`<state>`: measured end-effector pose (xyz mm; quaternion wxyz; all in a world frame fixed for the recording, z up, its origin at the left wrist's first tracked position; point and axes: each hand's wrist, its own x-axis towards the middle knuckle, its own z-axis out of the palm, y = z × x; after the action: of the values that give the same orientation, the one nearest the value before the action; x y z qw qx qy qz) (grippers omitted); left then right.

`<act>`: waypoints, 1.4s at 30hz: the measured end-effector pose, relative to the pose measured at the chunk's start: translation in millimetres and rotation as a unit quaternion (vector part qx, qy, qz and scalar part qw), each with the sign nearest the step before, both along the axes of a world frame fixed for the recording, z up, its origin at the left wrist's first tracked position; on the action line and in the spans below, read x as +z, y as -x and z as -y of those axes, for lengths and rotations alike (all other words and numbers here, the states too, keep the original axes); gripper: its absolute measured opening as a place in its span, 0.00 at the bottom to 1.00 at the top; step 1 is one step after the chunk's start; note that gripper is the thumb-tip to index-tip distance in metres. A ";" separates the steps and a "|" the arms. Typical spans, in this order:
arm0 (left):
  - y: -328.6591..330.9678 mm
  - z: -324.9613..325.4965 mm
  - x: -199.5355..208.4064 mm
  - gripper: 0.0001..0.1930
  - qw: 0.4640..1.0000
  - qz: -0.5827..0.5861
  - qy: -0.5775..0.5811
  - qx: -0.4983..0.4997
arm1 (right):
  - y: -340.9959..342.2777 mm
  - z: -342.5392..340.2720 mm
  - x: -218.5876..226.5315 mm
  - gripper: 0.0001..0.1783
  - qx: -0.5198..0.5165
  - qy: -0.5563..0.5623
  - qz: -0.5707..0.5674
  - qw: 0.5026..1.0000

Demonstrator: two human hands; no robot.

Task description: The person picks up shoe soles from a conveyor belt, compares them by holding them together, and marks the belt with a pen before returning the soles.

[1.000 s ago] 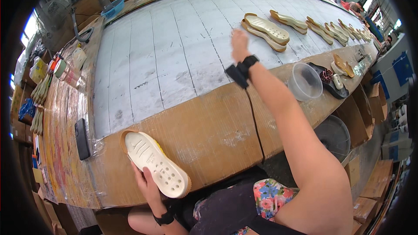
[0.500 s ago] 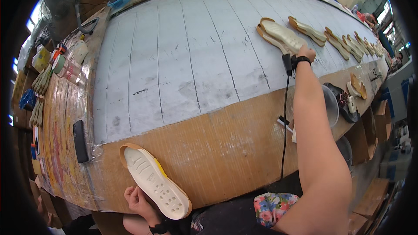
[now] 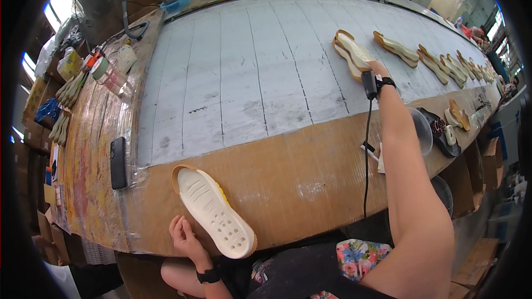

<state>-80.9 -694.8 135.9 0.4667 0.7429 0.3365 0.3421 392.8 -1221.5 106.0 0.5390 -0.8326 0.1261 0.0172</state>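
Note:
On the white lined table sheet, my right hand [image 3: 378, 68] is closed on the near end of a cream shoe sole [image 3: 357, 49] with a tan rim. This sole leans against a second tan-edged sole [image 3: 348, 61] on its left; my fingers are partly hidden by the wrist. Close to me, another cream shoe sole [image 3: 215, 210], with holes and a yellow side patch, lies face up across the brown table border. Beside its left edge, and apart from it, my left hand [image 3: 185, 237] has its fingers curled together, nothing visible in them.
Several sole pairs [image 3: 432, 63] stand in a row to the right. A black cable [image 3: 367, 155] hangs from my right wrist. A phone [image 3: 118, 163], a jar [image 3: 108, 76] and a blue basin [image 3: 177, 2] are leftward. A clear tub [image 3: 424, 133] and marker [image 3: 370, 152] lie near my right arm.
The sole in my right hand has tipped from showing its broad upper face toward its edge, close against its neighbour. The whole view has shifted slightly; my left hand remains beside the near sole.

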 end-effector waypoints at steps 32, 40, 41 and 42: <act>-5.3 43.3 134.0 0.21 0.544 0.480 0.646 -0.239 | 377.1 -367.4 185.6 0.18 0.394 -0.301 0.378 0.782; -0.8 40.4 132.6 0.20 0.580 0.488 0.619 -0.205 | 379.8 -373.4 188.1 0.13 0.350 -0.276 0.385 0.808; 0.9 39.1 131.7 0.21 0.578 0.490 0.618 -0.211 | 378.8 -375.1 188.5 0.12 0.346 -0.267 0.395 0.808; 2.4 38.6 132.6 0.21 0.582 0.489 0.616 -0.206 | 379.1 -378.4 188.0 0.11 0.351 -0.300 0.371 0.806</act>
<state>-83.3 -733.4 268.5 0.9643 0.0465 0.0255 0.2594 13.7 -843.1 293.9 0.7248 -0.5602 -0.3954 -0.0678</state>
